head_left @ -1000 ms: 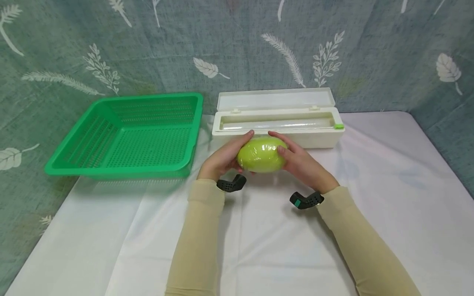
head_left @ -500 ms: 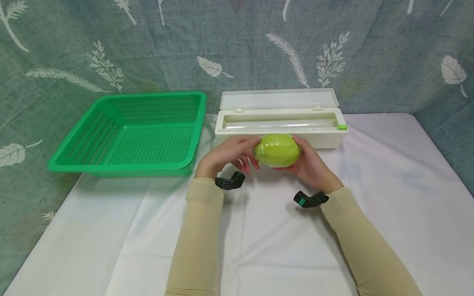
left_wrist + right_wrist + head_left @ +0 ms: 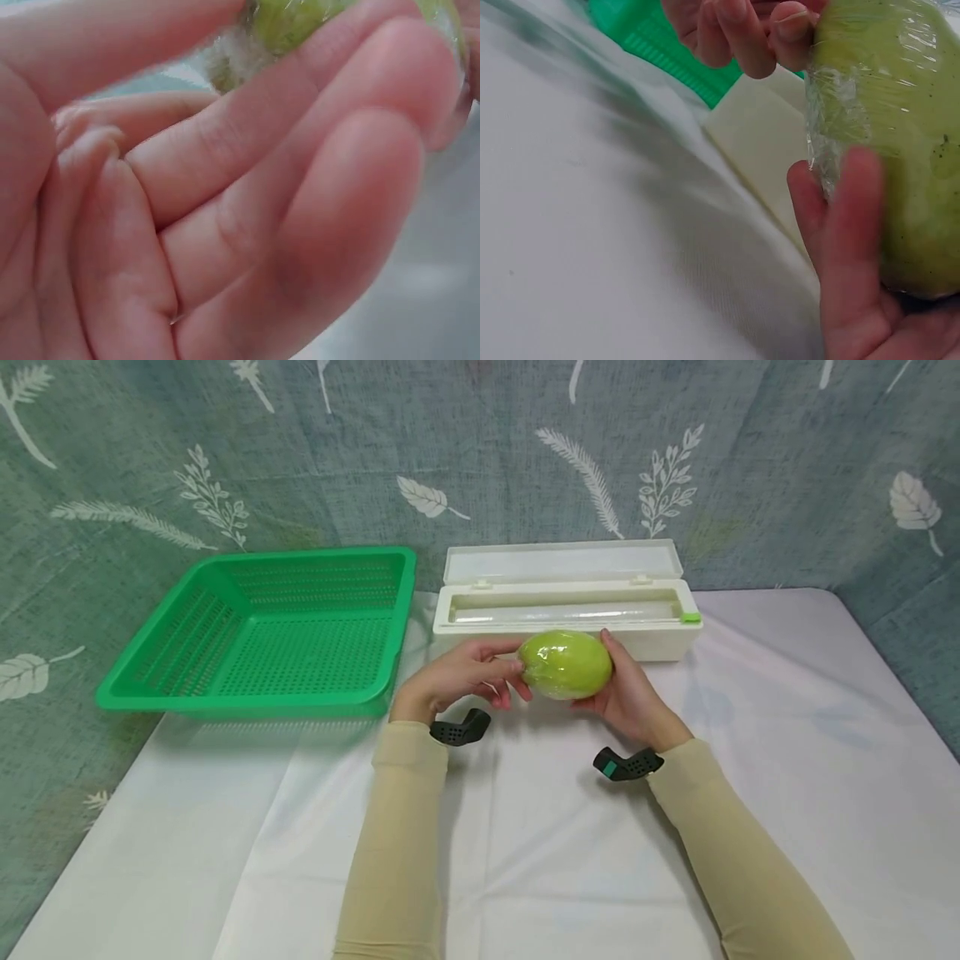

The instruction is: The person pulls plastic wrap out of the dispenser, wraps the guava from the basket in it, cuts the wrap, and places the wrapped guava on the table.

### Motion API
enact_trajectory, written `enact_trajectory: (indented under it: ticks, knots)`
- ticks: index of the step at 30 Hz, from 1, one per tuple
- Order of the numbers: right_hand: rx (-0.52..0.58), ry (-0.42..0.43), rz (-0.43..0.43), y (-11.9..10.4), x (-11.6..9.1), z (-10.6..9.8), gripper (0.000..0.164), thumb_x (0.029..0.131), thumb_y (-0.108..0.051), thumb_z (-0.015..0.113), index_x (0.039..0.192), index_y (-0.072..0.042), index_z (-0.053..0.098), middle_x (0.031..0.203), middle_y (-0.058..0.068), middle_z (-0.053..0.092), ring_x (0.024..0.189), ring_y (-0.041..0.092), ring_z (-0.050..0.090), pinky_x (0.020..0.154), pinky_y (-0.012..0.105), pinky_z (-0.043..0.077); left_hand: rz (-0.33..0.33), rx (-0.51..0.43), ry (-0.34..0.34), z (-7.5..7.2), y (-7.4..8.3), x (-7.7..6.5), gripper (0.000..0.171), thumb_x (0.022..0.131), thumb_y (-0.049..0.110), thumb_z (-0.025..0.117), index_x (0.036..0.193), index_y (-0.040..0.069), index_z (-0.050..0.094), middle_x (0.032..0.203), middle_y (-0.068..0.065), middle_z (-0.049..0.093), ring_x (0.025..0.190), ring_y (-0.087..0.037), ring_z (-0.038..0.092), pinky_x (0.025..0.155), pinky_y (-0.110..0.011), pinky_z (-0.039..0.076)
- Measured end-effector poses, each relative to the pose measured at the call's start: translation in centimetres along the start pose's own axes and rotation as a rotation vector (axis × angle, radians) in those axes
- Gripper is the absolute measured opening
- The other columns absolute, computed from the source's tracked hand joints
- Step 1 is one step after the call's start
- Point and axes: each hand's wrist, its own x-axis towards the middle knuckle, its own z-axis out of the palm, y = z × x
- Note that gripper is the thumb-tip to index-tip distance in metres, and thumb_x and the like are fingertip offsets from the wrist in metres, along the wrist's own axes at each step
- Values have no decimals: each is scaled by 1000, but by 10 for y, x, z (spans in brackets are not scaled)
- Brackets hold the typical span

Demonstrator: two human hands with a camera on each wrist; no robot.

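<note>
A yellow-green oval fruit (image 3: 566, 664), like a mango, is wrapped in clear cling film and held up between both hands. My right hand (image 3: 632, 697) grips its right end, with the fingers reaching underneath. At the other end, the thumb and forefinger of my left hand (image 3: 465, 672) pinch the fruit's tip, where the film (image 3: 829, 112) is bunched and wrinkled. The remaining left fingers hang loosely curled below it. Small dark specks show on the skin of the fruit (image 3: 922, 202) in the right wrist view. In the left wrist view, fingers (image 3: 225, 157) cover most of it.
Behind the hands stands a white cling film dispenser (image 3: 570, 639), lid up, with a roll of film (image 3: 577, 612) inside and a green slider (image 3: 691, 618) at its right. A green perforated basket (image 3: 255, 702) sits to the left. White cloth (image 3: 562, 860) covers the table; a patterned curtain (image 3: 495, 468) hangs behind.
The fruit has moved right, mostly into the right hand, and turned a little. The left hand has shifted from gripping the fruit's left side to pinching its tip.
</note>
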Motion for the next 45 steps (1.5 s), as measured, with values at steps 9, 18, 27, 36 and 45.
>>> enact_trajectory:
  ticks: [9, 18, 27, 36, 45]
  knots:
    - [-39, -65, -3, -1, -1, -7, 47, 96, -41, 28, 135, -16, 23, 133, 11, 26, 108, 29, 41, 81, 47, 42, -124, 34, 151, 0, -4, 5, 38, 92, 40, 45, 125, 24, 49, 90, -17, 65, 66, -32, 61, 62, -45, 49]
    - [-91, -245, -4, -1, 2, -9, 44, 98, -22, 29, 140, -15, 23, 138, 12, 22, 112, 33, 40, 89, 52, 36, -286, 316, 175, 10, 0, 9, 54, 78, 59, 54, 113, 18, 49, 91, -11, 58, 68, -31, 61, 59, -38, 51]
    - [-204, -223, 2, -1, 1, -8, 45, 97, -17, 30, 140, -12, 22, 140, 11, 21, 117, 30, 38, 89, 49, 39, -231, 443, 190, 14, 2, 8, 67, 78, 50, 61, 129, 15, 37, 114, -2, 47, 84, -21, 54, 68, -34, 49]
    - [-431, -147, -24, 2, -1, -12, 50, 92, -38, 45, 138, -24, 33, 137, 6, 30, 109, 28, 49, 86, 42, 43, -233, 504, 139, 16, 1, 8, 75, 75, 53, 63, 133, 20, 29, 117, -3, 43, 93, -18, 50, 74, -30, 45]
    - [-461, -138, -40, 1, -3, -17, 47, 91, -38, 47, 136, -29, 36, 139, 1, 29, 112, 27, 46, 85, 40, 44, -100, 475, 87, 8, 10, -2, 68, 78, 41, 65, 137, 28, 33, 132, 4, 40, 116, -11, 40, 93, -32, 36]
